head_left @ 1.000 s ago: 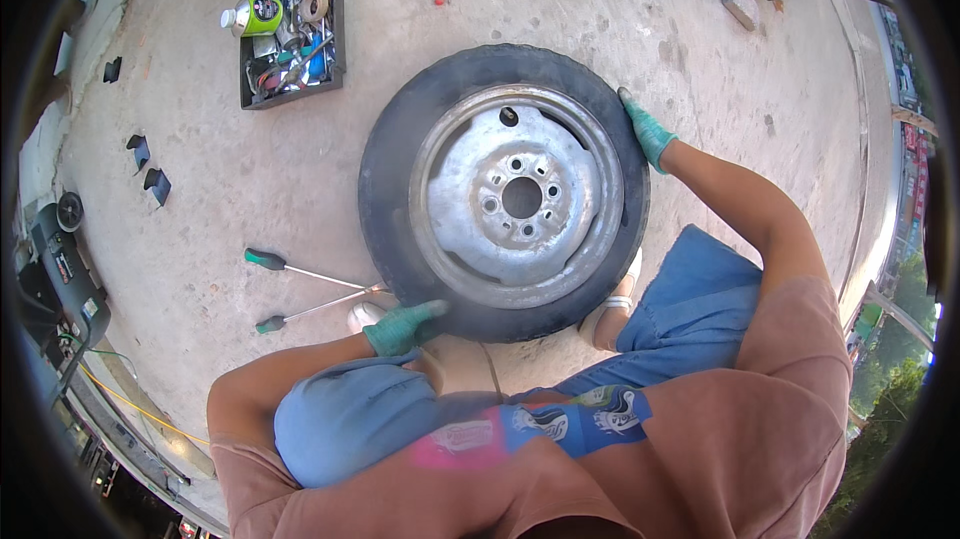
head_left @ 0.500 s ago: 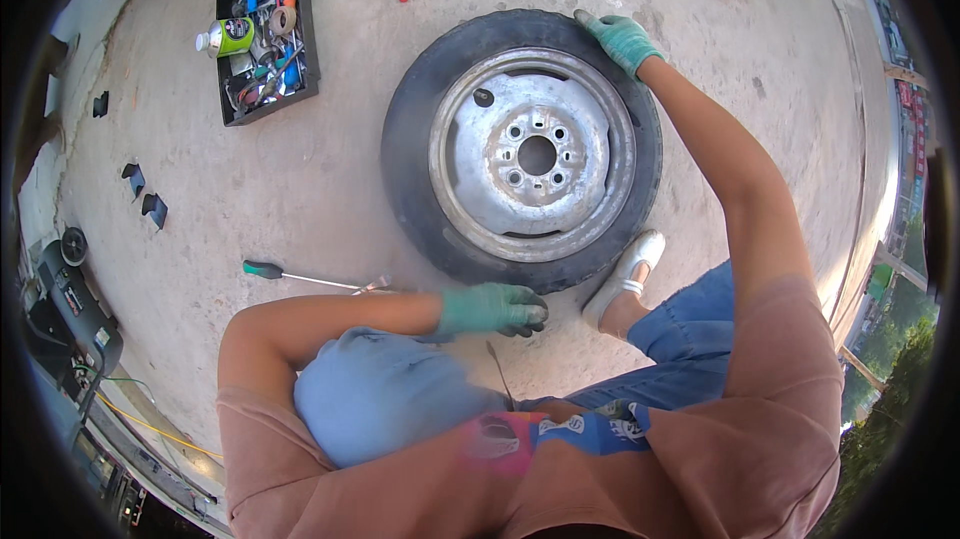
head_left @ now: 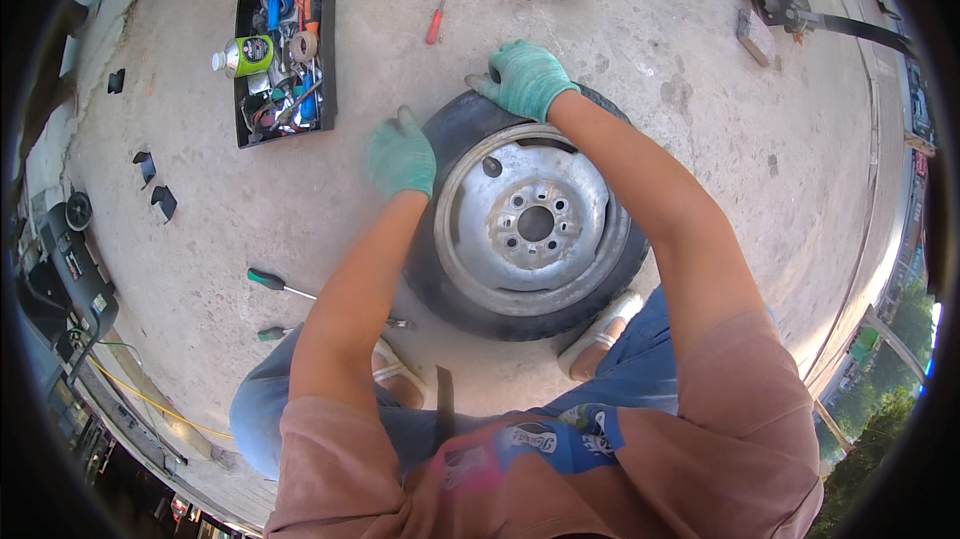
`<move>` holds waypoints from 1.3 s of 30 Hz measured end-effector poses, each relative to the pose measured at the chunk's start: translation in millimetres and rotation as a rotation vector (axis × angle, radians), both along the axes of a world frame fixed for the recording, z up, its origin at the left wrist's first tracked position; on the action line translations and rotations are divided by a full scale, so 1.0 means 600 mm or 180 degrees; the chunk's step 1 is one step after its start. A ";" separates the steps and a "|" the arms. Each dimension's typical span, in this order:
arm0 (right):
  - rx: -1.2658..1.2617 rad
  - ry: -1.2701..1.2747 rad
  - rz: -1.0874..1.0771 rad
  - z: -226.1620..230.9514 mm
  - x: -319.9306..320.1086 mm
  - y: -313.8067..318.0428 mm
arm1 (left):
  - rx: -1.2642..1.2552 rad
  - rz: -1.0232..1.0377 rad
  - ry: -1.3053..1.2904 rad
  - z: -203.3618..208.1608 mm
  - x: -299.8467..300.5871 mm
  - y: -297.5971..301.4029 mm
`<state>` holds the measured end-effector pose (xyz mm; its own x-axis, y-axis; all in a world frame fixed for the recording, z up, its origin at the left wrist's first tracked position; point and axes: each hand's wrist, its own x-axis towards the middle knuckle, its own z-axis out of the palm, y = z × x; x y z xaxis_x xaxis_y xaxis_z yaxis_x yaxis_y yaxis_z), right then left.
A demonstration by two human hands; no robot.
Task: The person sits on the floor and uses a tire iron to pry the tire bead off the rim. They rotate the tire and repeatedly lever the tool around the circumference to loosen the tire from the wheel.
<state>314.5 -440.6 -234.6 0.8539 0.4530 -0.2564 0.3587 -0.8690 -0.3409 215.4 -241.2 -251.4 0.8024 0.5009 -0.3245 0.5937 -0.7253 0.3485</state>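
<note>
A wheel [head_left: 530, 267] is lying flat on the floor [head_left: 720, 209], mid-frame.
At upper centre, the right hand [head_left: 527, 79] is resting on the wheel's top edge; farther left, the blurred left hand [head_left: 402, 157] is showing alongside. How open either grip is, or whether clasping, cannot be told.

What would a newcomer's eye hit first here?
Probably the large silver-rimmed wheel, face up near mid-picture. Next, the green-gloved left hand by the wheel's upper-left side and green-gloved right hand over its far edge. Then, upper left, the black tray of tools, a green bottle jutting over its left edge.
</note>
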 end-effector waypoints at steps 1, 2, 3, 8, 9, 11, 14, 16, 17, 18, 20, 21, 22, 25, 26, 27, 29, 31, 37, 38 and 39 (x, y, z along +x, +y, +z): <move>-0.0028 -0.0025 0.0082 -0.003 -0.006 -0.001 | -0.0072 0.0094 -0.0057 0.005 -0.006 -0.011; -0.0032 -0.0070 0.0177 0.007 -0.010 0.009 | -0.0027 0.0084 -0.0153 0.005 -0.009 -0.009; -0.0035 -0.0116 0.0271 0.013 -0.010 0.016 | 0.0095 -0.0114 -0.0105 0.003 -0.009 -0.008; -0.0025 0.0046 0.0239 0.003 -0.001 0.023 | 0.0322 -0.0568 0.0152 -0.008 -0.002 -0.009; 0.0003 0.0101 0.0246 0.003 0.000 0.025 | 0.0266 -0.0563 0.0173 -0.010 -0.003 -0.007; -0.0075 0.0171 0.0385 -0.005 0.011 0.024 | 0.0210 -0.0800 0.0035 -0.015 0.003 -0.001; -0.0184 0.0198 0.0481 -0.013 0.017 0.023 | 0.0122 -0.1236 -0.0067 -0.022 0.010 0.012; -0.0178 0.0197 0.0508 -0.018 0.022 0.022 | 0.0028 -0.1419 -0.0149 -0.026 0.020 0.016; -0.0143 0.0240 0.0521 -0.020 0.018 0.018 | -0.0055 -0.1443 -0.0179 -0.028 0.017 0.015; -0.0108 0.0283 0.0533 -0.024 0.015 0.016 | -0.0137 -0.1465 -0.0208 -0.030 0.014 0.015; -0.0021 0.0270 0.0515 -0.033 0.018 0.016 | -0.0243 -0.1593 -0.0286 -0.038 0.016 0.020; 0.0018 0.0249 0.0507 -0.037 0.021 0.016 | -0.0296 -0.1653 -0.0341 -0.042 0.018 0.022; -0.0003 0.0254 0.0485 -0.042 0.018 0.016 | -0.0292 -0.1703 -0.0333 -0.046 0.015 0.025; -0.0025 0.0238 0.0448 -0.053 0.015 0.014 | -0.0294 -0.1817 -0.0340 -0.057 0.015 0.027; 0.0022 0.0253 0.0456 -0.053 0.016 0.013 | -0.0293 -0.1830 -0.0313 -0.055 0.017 0.028; 0.0068 0.0268 0.0461 -0.054 0.017 0.014 | -0.0292 -0.1847 -0.0285 -0.054 0.018 0.029; 0.0016 0.0292 0.0483 -0.053 0.017 0.017 | -0.0239 -0.1857 -0.0347 -0.051 0.017 0.029; -0.0030 0.0276 0.0488 -0.050 0.015 0.017 | -0.0161 -0.1885 -0.0446 -0.050 0.015 0.027; -0.0025 -0.0163 0.0440 -0.040 0.010 0.019 | -0.0096 -0.1901 -0.0568 -0.055 0.021 0.026; -0.0151 -0.0168 0.0482 -0.029 0.011 0.020 | -0.0121 -0.1887 -0.0587 -0.053 0.021 0.024; -0.0252 -0.0191 0.0563 -0.024 0.012 0.021 | -0.0152 -0.1871 -0.0609 -0.054 0.020 0.022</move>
